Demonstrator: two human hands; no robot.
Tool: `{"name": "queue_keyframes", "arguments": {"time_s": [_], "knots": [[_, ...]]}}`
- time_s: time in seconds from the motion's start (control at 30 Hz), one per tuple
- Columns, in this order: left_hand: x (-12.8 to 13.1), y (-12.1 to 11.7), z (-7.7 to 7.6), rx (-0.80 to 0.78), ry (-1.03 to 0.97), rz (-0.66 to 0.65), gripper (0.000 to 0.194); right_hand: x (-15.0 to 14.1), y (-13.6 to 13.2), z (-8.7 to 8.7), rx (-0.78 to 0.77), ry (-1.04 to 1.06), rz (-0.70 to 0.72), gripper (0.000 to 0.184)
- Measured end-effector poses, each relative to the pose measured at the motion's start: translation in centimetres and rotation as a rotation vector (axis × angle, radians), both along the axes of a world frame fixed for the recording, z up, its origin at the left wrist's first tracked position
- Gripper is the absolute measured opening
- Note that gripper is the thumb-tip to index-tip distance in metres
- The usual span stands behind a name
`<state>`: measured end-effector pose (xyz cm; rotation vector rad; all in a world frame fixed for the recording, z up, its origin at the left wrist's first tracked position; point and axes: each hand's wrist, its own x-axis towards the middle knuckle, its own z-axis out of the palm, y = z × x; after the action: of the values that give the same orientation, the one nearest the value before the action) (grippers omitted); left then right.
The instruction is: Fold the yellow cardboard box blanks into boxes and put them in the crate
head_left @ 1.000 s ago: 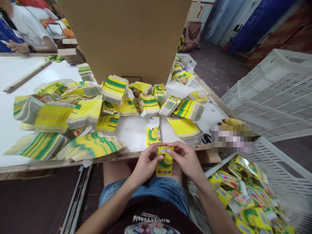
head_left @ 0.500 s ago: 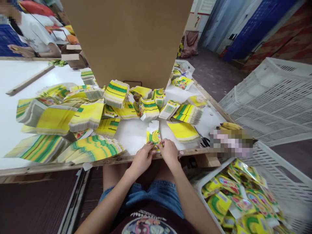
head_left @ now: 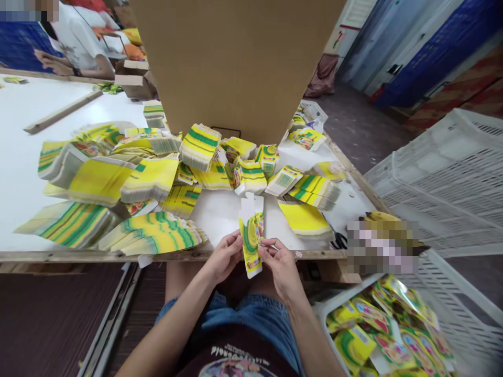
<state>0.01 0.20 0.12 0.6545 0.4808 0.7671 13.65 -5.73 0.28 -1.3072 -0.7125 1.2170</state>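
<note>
A small yellow and green carton [head_left: 251, 238], printed with fruit, is upheld at the table's front edge with its white end flaps open at the far end. My left hand [head_left: 227, 255] pinches its left side between thumb and fingers. On the other side, the fingertips of my right hand [head_left: 278, 263] grip the carton's right edge. Fanned stacks of flat cartons [head_left: 151, 233] lie to the left of my hands. Just beyond the held carton stands another bundle of flat cartons [head_left: 249, 177]. A flat yellow sheet stack [head_left: 304, 217] rests to the right.
A tall cardboard box [head_left: 236, 68] stands at the back of the white table [head_left: 23, 183]. Black-handled scissors [head_left: 338, 240] and bananas [head_left: 381, 217] lie at the right. Below is a white crate [head_left: 326, 309] full of cartons. A co-worker [head_left: 84, 39] is at far left.
Both hands have lifted the carton off the tabletop and drawn it toward me, so its near end now extends past the table edge. The view has shifted slightly.
</note>
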Motion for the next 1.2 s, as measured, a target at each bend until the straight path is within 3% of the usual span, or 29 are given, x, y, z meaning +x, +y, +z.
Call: {"name": "queue_keyframes", "arguments": {"time_s": [0.13, 0.33, 0.53, 0.67, 0.87, 0.97, 1.1, 1.2], "knots": [[-0.5, -0.4, 0.3, -0.005, -0.031, -0.035, 0.04, -0.2, -0.4, 0.3, -0.017, -0.025, 0.004, 0.033], [0.2, -0.5, 0.3, -0.01, 0.119, 0.101, 0.035, -0.5, -0.8, -0.1, -0.026, -0.105, -0.05, 0.031], [-0.2, -1.2, 0.8, 0.241, 0.333, 0.235, 0.043, -0.5, -1.0, 0.5, 0.028, -0.348, -0.041, 0.031], [-1.2, -1.7, 1.8, 0.299, 0.289, 0.157, 0.047, 0.2, -0.5, 2.1, 0.158, -0.253, 0.058, 0.051], [-1.8, -1.7, 2.2, 0.217, 0.139, -0.083, 0.04, 2.5, -0.2, 3.4, 0.161, -0.129, 0.316, 0.017], [-1.7, -1.9, 2.2, 0.204, 0.159, -0.091, 0.045, 3.0, -0.2, 3.2, 0.18, -0.243, 0.303, 0.013], [-1.7, -1.8, 2.3, 0.183, 0.161, -0.118, 0.072, 2.9, -0.2, 2.6, 0.222, -0.292, 0.217, 0.013], [-1.8, -1.6, 2.2, 0.213, 0.199, -0.109, 0.057, 3.3, -0.1, 2.4, 0.246, -0.304, 0.128, 0.035]]}}
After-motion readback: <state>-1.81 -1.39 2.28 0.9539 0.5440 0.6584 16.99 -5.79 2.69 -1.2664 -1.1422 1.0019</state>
